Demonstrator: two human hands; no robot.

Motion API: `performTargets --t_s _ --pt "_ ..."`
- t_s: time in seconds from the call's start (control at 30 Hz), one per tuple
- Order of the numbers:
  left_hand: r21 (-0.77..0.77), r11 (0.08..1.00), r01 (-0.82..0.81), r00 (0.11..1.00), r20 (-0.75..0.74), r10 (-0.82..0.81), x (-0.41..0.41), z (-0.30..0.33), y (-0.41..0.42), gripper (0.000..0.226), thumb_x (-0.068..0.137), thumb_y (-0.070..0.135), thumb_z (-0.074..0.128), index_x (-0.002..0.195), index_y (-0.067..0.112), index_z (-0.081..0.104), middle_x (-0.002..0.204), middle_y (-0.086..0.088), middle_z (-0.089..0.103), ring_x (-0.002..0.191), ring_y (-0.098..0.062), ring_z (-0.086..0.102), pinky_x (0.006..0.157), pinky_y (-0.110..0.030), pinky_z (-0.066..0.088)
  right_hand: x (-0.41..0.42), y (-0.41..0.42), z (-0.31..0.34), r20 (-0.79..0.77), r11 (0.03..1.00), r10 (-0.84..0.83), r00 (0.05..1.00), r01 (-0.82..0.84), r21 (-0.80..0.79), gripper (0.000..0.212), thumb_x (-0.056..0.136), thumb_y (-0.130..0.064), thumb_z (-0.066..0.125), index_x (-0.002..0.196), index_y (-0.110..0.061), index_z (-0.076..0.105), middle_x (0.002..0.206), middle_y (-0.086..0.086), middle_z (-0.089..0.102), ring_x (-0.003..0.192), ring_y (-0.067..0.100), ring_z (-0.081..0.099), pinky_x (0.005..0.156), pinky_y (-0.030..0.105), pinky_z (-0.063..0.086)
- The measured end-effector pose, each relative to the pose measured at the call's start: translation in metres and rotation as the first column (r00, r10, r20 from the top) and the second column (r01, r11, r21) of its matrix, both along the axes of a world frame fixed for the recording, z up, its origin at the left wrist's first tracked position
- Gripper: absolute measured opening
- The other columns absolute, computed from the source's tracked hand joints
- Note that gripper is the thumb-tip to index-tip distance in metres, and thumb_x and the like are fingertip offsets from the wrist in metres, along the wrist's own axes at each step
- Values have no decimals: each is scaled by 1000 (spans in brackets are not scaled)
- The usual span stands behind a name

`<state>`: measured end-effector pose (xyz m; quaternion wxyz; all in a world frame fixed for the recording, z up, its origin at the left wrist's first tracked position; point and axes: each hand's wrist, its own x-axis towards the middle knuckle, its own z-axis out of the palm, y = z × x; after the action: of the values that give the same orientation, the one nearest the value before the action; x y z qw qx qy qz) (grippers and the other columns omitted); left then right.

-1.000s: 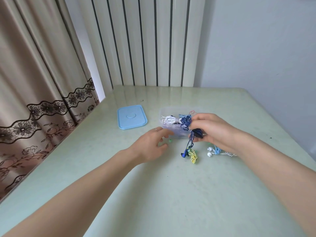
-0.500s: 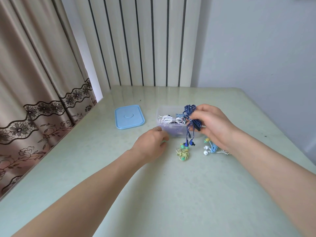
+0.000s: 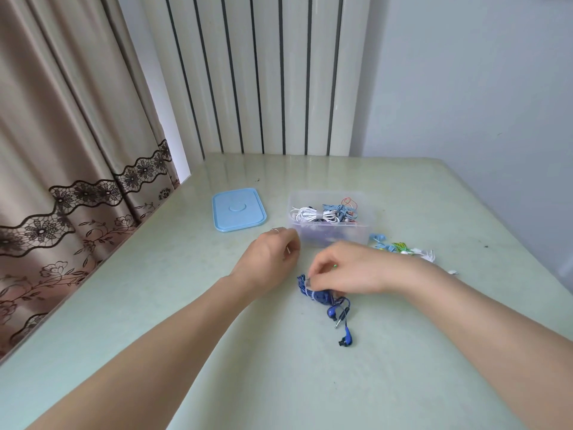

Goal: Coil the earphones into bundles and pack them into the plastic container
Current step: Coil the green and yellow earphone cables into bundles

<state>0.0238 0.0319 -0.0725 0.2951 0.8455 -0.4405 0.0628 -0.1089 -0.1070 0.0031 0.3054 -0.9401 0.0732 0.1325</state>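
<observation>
A dark blue earphone bundle lies on the table in front of the clear plastic container. Its two buds and plug trail toward me. My right hand rests on top of the bundle, fingertips pinching its left end. My left hand hovers just left of it, fingers curled, holding nothing that I can see. Inside the container lie a white coiled bundle and other coloured bundles. Loose light blue, yellow-green and white earphones lie to the container's right.
The container's blue lid lies flat on the table, left of the container. A curtain hangs along the table's left edge, and a ribbed radiator and wall stand behind the table.
My right hand has carried the dark blue bundle from over the container down to the table in front of it. The left hand has hardly moved.
</observation>
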Motion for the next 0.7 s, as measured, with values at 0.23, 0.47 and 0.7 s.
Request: performTargets --t_s 0.23,0.47,0.7 --pt "-201 975 -92 977 -208 49 3 10 24 12 89 5 66 87 16 65 84 10 67 73 0 61 68 -17 48 5 -4 -4 274 912 -87 958 187 -365 11 92 -29 52 91 -26 62 97 1 66 95 24 61 75 28 46" --pt "-284 948 -143 949 -310 50 -5 7 32 16 86 5 73 87 18 63 83 8 67 75 -6 64 74 -23 50 10 4 -26 181 824 -108 978 190 -534 31 94 -42 50 114 -21 60 124 10 55 114 31 56 87 34 47" --pt "-349 931 -107 951 -308 -6 -11 -2 26 15 90 6 69 89 19 61 81 7 64 77 -15 61 72 -18 47 16 -3 -40 383 913 -92 919 232 -336 9 89 -22 58 87 -19 49 96 0 53 93 25 56 69 31 37"
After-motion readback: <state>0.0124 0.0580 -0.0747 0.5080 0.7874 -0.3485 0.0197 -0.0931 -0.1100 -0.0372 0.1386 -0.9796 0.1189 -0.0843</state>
